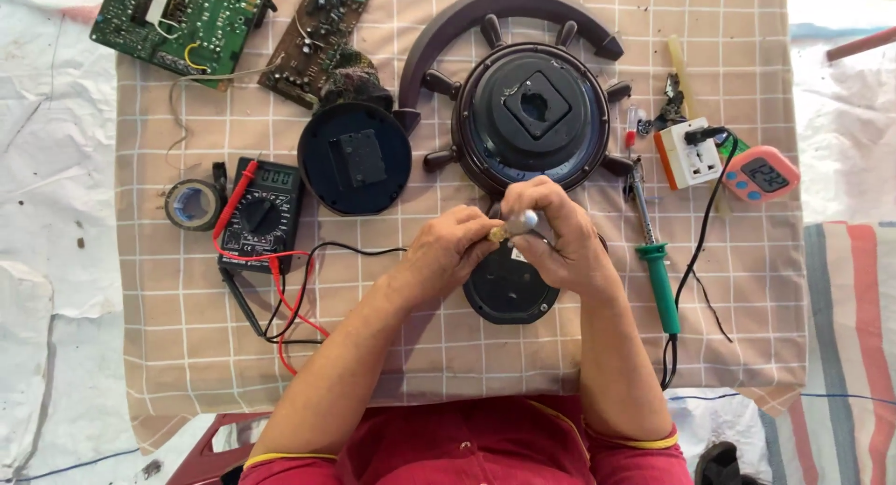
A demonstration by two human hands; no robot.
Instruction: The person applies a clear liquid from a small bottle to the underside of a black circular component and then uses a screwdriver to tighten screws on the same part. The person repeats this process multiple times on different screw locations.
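My left hand (450,247) and my right hand (558,238) meet over the middle of a checked cloth. Between the fingers of both hands is a small silvery cylinder with a brass-coloured end (511,226). Under the hands lies a black oval cover (509,289), partly hidden. Just beyond them sits a dark ship's-wheel clock body (532,112), back side up, with a square hole in its centre. A round black disc with a small black module (355,158) lies to its left.
A multimeter (263,212) with red and black leads and a tape roll (192,205) lie left. Two circuit boards (182,20) are at the far left. A green-handled soldering iron (656,266), a white plug adapter (686,154) and a pink timer (761,174) sit right.
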